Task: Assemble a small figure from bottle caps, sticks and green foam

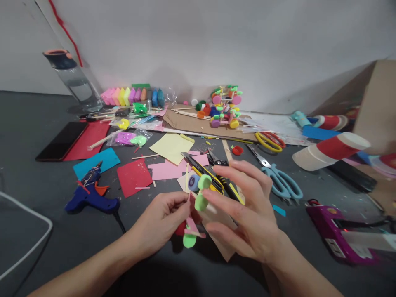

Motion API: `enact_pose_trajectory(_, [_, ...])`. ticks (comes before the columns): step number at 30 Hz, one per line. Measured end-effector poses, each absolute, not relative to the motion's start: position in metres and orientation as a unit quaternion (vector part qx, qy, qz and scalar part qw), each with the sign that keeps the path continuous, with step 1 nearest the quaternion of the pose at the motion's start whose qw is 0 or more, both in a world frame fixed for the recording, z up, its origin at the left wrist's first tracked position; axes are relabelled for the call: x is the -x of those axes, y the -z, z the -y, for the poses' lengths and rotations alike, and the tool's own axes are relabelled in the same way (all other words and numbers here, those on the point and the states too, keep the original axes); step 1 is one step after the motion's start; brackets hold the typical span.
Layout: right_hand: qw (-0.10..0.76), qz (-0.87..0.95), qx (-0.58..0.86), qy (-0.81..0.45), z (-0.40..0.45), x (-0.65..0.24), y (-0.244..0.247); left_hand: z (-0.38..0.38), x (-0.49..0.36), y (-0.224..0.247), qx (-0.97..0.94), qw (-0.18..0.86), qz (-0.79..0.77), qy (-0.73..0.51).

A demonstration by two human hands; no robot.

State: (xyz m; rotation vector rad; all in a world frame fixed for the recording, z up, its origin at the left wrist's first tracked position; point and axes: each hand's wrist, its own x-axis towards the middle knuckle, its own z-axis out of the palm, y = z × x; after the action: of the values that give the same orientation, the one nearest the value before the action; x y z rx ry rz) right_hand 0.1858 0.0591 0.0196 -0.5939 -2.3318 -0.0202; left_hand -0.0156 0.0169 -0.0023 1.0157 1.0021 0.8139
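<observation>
My left hand (168,214) is closed, pinching a small pink paper craft (192,225) between thumb and fingers. Green clay pieces stick out from this craft: an upper one (201,202) and a round lower one (189,240). My right hand (250,210) has its fingers spread, and one fingertip appears to touch the upper green piece from the right. Just behind the craft are a round blue piece (193,182) and a yellow and black utility knife (202,171). Beneath my hands is a tan sheet (221,237), partly covered by the right fingers.
A blue glue gun (93,200) lies left of my hands. Blue-handled scissors (280,181), paper cups (331,150) and a purple device (337,235) are on the right. Behind lie pink paper (167,169), yellow paper (171,148) and small wheeled crafts (227,99). A bottle (72,80) stands back left.
</observation>
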Motion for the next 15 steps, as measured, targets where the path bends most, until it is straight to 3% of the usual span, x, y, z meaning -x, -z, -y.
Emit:
enact_pose_trajectory(7, [0.291,0.923,0.227,-0.108,-0.0622,-0.1926,-0.0226,-0.0169,0.0213,0.002,-0.415,0.773,-0.412,-0.247])
enact_pose_trajectory(15, [0.251,0.925,0.221,-0.179,-0.0617,-0.1902,-0.0279,-0.0146,0.0218,-0.002,-0.422,0.782,-0.411,-0.202])
